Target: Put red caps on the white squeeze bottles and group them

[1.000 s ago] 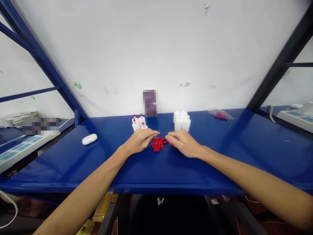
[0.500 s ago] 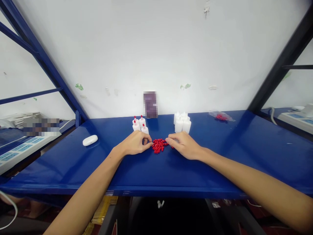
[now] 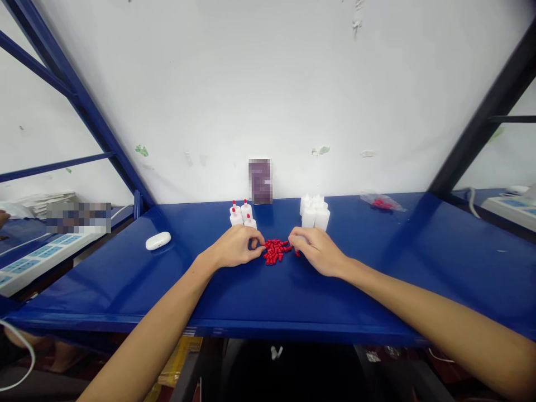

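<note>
A pile of small red caps (image 3: 275,252) lies on the blue tabletop between my hands. My left hand (image 3: 237,247) rests at the pile's left edge, thumb and forefinger pinched against the caps; whether one is between them is hidden. On the right edge, my right hand (image 3: 318,251) is closed with its fingers curled, and what it holds, if anything, cannot be seen. A few red caps show just under its fingertips. Beyond my left hand stand several white bottles with red tips (image 3: 236,215). Behind my right hand is a cluster of white bottles (image 3: 315,212) without red caps.
A clear bag with red caps (image 3: 382,202) lies at the back right. A white rounded case (image 3: 158,240) sits on the left. A blurred purple object (image 3: 260,181) leans on the wall. Power strips (image 3: 54,251) flank the blue table (image 3: 301,304). Part of a person's hand shows at the far left edge.
The whole view has shifted slightly right and down. My right hand's fingers have curled in a little more. My left hand stays at the pile's edge.
</note>
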`<state>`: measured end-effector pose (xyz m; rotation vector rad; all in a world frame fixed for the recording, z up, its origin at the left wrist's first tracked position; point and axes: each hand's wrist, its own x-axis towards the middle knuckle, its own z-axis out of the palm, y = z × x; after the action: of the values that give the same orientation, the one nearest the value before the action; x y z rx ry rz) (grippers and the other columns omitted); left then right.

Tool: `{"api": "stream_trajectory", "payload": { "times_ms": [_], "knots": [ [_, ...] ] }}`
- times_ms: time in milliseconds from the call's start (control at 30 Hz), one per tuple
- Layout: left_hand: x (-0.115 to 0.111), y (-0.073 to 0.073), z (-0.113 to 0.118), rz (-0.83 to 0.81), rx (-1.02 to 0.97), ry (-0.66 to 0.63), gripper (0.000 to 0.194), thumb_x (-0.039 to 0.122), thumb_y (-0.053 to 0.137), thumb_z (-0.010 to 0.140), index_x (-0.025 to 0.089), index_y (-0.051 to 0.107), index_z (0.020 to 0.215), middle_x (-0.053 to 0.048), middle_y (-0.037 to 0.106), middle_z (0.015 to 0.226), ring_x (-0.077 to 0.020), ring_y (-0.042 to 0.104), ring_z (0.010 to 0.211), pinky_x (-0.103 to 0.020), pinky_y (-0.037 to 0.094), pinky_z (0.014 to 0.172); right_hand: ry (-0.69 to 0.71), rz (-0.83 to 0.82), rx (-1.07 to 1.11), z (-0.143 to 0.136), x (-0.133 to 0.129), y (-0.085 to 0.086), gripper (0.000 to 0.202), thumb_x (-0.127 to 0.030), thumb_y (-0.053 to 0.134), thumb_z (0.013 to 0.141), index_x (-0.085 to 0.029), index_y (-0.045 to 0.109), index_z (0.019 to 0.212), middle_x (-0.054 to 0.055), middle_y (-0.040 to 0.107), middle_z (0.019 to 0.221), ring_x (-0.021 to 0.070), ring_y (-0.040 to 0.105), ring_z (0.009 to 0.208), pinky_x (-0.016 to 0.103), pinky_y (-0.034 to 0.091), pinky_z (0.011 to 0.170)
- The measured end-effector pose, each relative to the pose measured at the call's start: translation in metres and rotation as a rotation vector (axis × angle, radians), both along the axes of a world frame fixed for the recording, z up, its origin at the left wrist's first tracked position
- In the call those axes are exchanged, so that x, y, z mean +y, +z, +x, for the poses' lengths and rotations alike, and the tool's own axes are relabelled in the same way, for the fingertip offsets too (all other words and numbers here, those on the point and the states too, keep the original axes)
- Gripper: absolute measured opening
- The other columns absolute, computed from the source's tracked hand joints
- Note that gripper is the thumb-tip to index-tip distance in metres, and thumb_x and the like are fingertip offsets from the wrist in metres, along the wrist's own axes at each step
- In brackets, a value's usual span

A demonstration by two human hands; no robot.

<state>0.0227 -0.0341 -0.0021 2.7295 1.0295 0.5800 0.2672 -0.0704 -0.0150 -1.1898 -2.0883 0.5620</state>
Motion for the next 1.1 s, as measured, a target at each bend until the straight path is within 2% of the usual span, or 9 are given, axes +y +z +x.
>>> {"api": "stream_trajectory", "payload": {
  "times_ms": [100,167,333,533,667,800,967,1100],
  "knots": [
    [-0.004,-0.004,0.007,0.165,-0.18,-0.014,0.011,0.026,0.064,0.085,0.017,0.069,0.088,0.001,0.063,0.071,-0.0076,0.048,0.054,-0.021,0.039,0.054,-0.064,-0.005,-0.026,-0.001,-0.001,-0.001,0.033,-0.039,0.04,0.096,-0.02,0.057,0.075,-0.001,0.059,0.062,0.0168,0.054,0.064,0.027,0.032,0.061],
    [-0.009,-0.006,0.016,0.271,-0.274,-0.056,0.011,0.026,0.063,0.088,0.017,0.068,0.091,0.001,0.062,0.072,-0.0072,0.047,0.053,-0.021,0.039,0.054,-0.054,0.004,-0.026,-0.002,-0.003,-0.001,0.033,-0.039,0.038,0.097,-0.02,0.056,0.076,-0.001,0.059,0.064,0.0165,0.054,0.064,0.027,0.031,0.061],
    [-0.019,-0.009,0.033,0.383,-0.301,-0.174,0.008,0.02,0.059,0.09,0.016,0.066,0.092,0.0,0.064,0.072,-0.0078,0.052,0.056,-0.02,0.041,0.053,-0.025,0.078,-0.14,-0.004,-0.009,0.002,0.027,-0.042,0.042,0.095,-0.02,0.054,0.084,0.0,0.059,0.072,0.0168,0.052,0.065,0.028,0.03,0.062],
    [-0.019,-0.013,0.032,0.402,-0.223,-0.174,0.012,0.023,0.055,0.092,0.017,0.064,0.095,-0.003,0.068,0.073,-0.0101,0.059,0.061,-0.021,0.044,0.054,-0.047,0.159,-0.292,-0.008,-0.015,0.005,0.023,-0.042,0.05,0.09,-0.019,0.053,0.088,0.005,0.061,0.087,0.0175,0.051,0.067,0.029,0.029,0.06],
    [-0.021,-0.014,0.033,0.397,-0.206,-0.184,0.013,0.022,0.053,0.092,0.017,0.063,0.098,-0.003,0.069,0.076,-0.0104,0.06,0.062,-0.022,0.045,0.056,-0.064,0.123,-0.334,-0.008,-0.015,0.005,0.025,-0.044,0.049,0.091,-0.019,0.054,0.087,0.004,0.062,0.076,0.019,0.052,0.065,0.029,0.024,0.058],
    [-0.024,-0.013,0.037,0.343,-0.242,-0.213,0.012,0.02,0.052,0.091,0.017,0.062,0.096,-0.003,0.068,0.078,-0.0103,0.059,0.062,-0.022,0.045,0.058,-0.034,0.082,-0.288,-0.008,-0.013,0.004,0.031,-0.047,0.043,0.093,-0.02,0.052,0.08,0.002,0.058,0.066,0.0172,0.049,0.06,0.029,0.023,0.058],
    [-0.024,-0.017,0.039,0.257,-0.272,-0.242,0.012,0.02,0.053,0.091,0.017,0.062,0.098,-0.004,0.067,0.082,-0.0114,0.059,0.067,-0.023,0.046,0.061,-0.039,0.086,-0.249,-0.009,-0.012,0.003,0.032,-0.04,0.044,0.09,-0.02,0.046,0.065,0.0,0.05,0.057,0.0138,0.042,0.053,0.029,0.022,0.056],
    [-0.027,-0.019,0.041,0.208,-0.261,-0.256,0.012,0.023,0.051,0.094,0.018,0.061,0.099,-0.004,0.064,0.082,-0.0124,0.058,0.069,-0.024,0.045,0.063,0.023,0.105,-0.223,-0.009,-0.013,0.001,0.031,-0.037,0.043,0.088,-0.019,0.048,0.063,0.0,0.052,0.056,0.0136,0.044,0.052,0.028,0.024,0.056]
  ]
}}
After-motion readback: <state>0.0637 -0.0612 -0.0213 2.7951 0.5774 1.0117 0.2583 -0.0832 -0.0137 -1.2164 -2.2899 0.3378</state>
